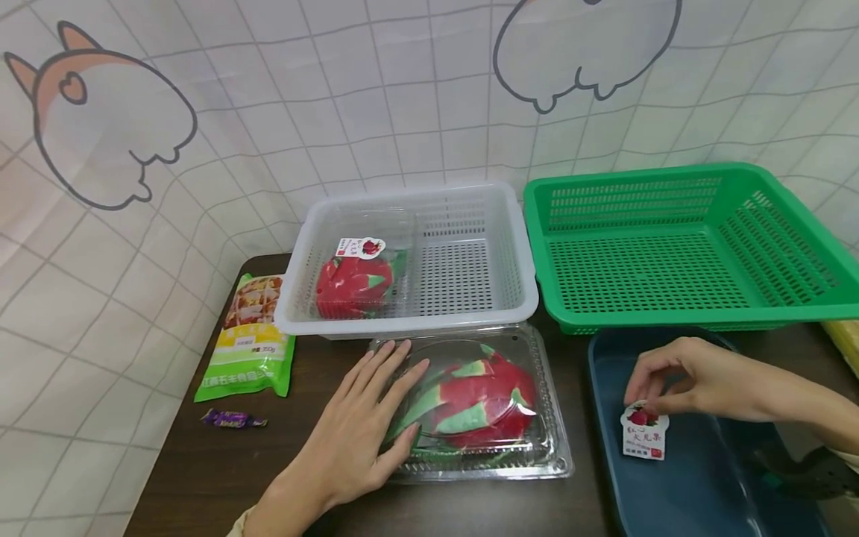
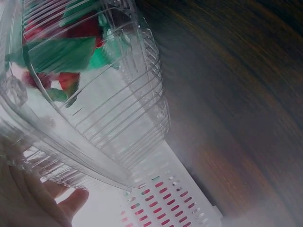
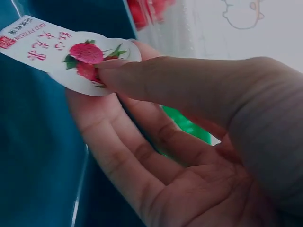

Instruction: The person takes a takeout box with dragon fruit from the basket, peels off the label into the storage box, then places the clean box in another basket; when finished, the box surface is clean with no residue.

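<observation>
A clear plastic clamshell box (image 1: 549,432) with a red and green dragon fruit (image 1: 486,399) inside lies on the table, its lid down. My left hand (image 1: 359,425) rests on the box's left side, fingers fairly straight. In the left wrist view the ribbed side of the box (image 2: 118,99) fills the upper left. Over the blue tray (image 1: 698,470), my right hand (image 1: 698,377) pinches a white sticker label (image 1: 644,432) with a dragon fruit picture between thumb and fingers. The right wrist view shows the printed face of the label (image 3: 45,45).
Behind the box stands a white basket (image 1: 463,321) with another labelled clamshell (image 1: 359,280) in it. A green basket (image 1: 698,298) stands at the back right. On the left lie a green and yellow food bag (image 1: 248,358) and a purple wrapped candy (image 1: 233,419).
</observation>
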Demonstrator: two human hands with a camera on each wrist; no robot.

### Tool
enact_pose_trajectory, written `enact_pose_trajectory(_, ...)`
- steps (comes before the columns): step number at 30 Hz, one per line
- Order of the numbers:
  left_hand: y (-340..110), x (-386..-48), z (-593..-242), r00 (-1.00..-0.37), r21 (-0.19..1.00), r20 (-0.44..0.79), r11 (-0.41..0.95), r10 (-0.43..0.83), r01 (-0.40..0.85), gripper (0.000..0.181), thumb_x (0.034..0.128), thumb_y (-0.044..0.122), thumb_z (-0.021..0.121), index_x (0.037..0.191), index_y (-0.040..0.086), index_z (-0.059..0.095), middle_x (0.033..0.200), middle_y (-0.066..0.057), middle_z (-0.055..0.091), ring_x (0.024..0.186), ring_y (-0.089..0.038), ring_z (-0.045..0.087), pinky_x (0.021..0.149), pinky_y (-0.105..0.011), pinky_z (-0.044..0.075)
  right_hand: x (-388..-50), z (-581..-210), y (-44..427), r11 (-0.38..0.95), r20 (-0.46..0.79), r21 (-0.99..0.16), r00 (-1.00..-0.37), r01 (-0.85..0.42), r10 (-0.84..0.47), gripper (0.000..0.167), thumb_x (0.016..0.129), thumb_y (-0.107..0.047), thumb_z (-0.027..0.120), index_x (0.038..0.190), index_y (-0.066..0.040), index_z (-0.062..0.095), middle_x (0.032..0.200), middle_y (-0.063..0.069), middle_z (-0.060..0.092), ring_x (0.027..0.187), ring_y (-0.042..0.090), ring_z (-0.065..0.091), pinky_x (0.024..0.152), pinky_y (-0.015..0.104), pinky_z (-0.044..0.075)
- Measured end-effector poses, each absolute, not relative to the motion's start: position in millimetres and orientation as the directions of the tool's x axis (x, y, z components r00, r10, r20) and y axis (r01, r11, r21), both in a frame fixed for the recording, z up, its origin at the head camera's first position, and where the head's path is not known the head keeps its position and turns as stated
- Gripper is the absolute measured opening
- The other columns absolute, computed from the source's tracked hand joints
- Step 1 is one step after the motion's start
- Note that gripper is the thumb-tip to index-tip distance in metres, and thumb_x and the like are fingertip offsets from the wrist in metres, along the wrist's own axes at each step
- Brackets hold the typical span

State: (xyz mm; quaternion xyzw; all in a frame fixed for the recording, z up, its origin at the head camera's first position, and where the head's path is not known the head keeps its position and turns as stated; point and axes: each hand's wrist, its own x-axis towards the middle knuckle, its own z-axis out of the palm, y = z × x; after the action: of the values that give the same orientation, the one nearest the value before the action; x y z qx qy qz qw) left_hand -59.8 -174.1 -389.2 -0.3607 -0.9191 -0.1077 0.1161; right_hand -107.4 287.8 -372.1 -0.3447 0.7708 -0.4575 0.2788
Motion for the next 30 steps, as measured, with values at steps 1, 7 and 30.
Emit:
enact_pose_trajectory(1, -174, -60, -389, -0.713, 0.116, 0.291, 0.716, 0.638, 0.688, 0.070, 0.1013, 0.043, 0.054, 0.163, 0.015, 0.036, 0.169, -0.013, 0.031, 0.156, -0.033, 0.027, 0.125, -0.054, 0.024, -107, -374, 285, 0.342, -0.123, -0.901, -0.598, -0.267, -0.792, 0.019, 0.096, 0.007, 0.068, 0.108, -0.007, 0.073, 0.101, 0.002, 0.072, 0.083, 0.018, 0.068, 0.070, 0.031, 0.062)
enact_pose_trajectory(7, -173, -59, -390, -0.712, 0.114, 0.290, 0.716, 0.639, 0.689, 0.070, 0.1018, 0.043, 0.053, 0.163, 0.015, 0.036, 0.169, -0.013, 0.030, 0.156, -0.033, 0.027, 0.125, -0.053, 0.024, -107, -384, 275, 0.365, -0.145, -0.887, -0.579, -0.284, -0.803, 0.015, 0.093, 0.005, 0.071, 0.102, -0.007, 0.073, 0.096, -0.002, 0.072, 0.079, 0.013, 0.067, 0.067, 0.029, 0.060)
enact_pose_trajectory(30, -174, -59, -388, -0.724, 0.123, 0.273, 0.724, 0.633, 0.679, 0.074, 0.0984, 0.042, 0.058, 0.164, 0.016, 0.035, 0.169, -0.012, 0.030, 0.157, -0.031, 0.027, 0.127, -0.050, 0.020, -100, -400, 258, 0.582, -0.161, -0.712, -0.716, -0.393, -0.680, 0.022, 0.086, 0.008, 0.077, 0.087, -0.012, 0.071, 0.081, -0.011, 0.066, 0.068, -0.001, 0.059, 0.057, 0.024, 0.054)
